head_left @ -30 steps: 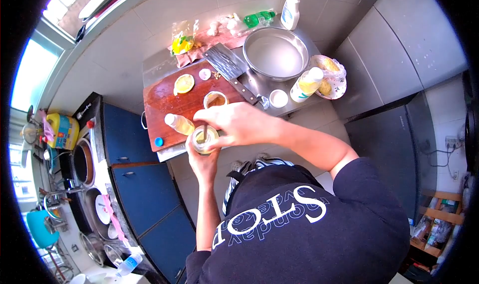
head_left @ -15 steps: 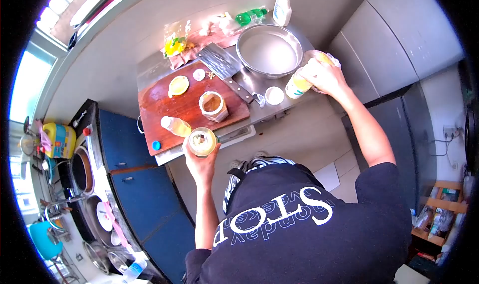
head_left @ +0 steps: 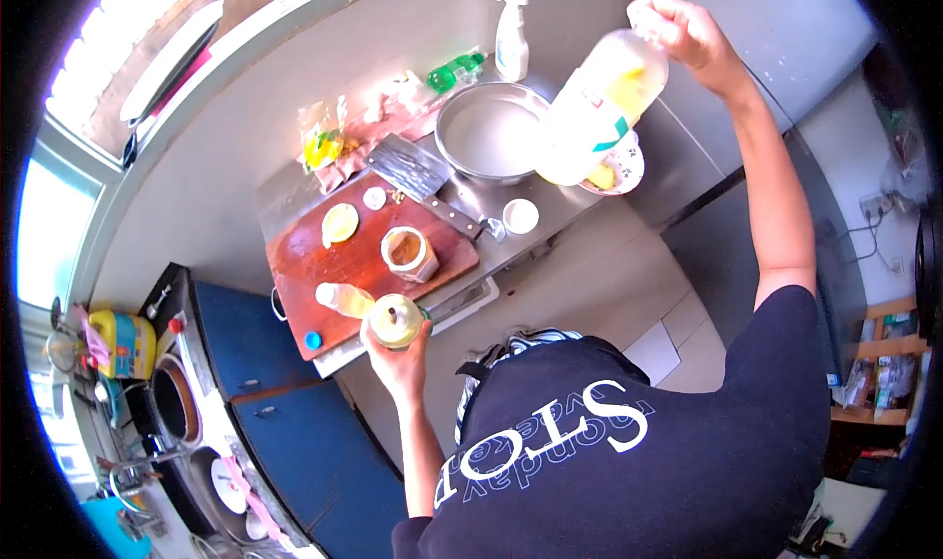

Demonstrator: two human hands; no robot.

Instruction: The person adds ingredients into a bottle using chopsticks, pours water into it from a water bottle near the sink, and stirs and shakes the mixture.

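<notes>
At the top right my right hand point(head_left: 683, 38) grips the narrow top of a large pale bottle point(head_left: 604, 112) with green print and yellow showing on it. The bottle hangs tilted above the counter, beside the metal basin. My left hand point(head_left: 398, 363) is wrapped round a clear round container point(head_left: 397, 320) seen from above, with pale yellow contents and a dark spot at its middle. Right beside it is a small bottle of yellowish liquid point(head_left: 344, 300). An open jar of brown paste point(head_left: 409, 254) stands on the wooden cutting board point(head_left: 305, 254).
A cleaver point(head_left: 411, 169) lies across the board's edge near a large metal basin point(head_left: 491, 132). A white lid point(head_left: 521, 216) and a patterned bowl point(head_left: 629, 166) are to its right. Behind stand a spray bottle point(head_left: 511, 38) and a green bottle point(head_left: 455, 73). A blue cap point(head_left: 313, 340) sits at the board's corner.
My right hand has raised the large bottle off the counter, up and to the right, uncovering the patterned bowl. My left hand still holds the round container. The view has shifted slightly.
</notes>
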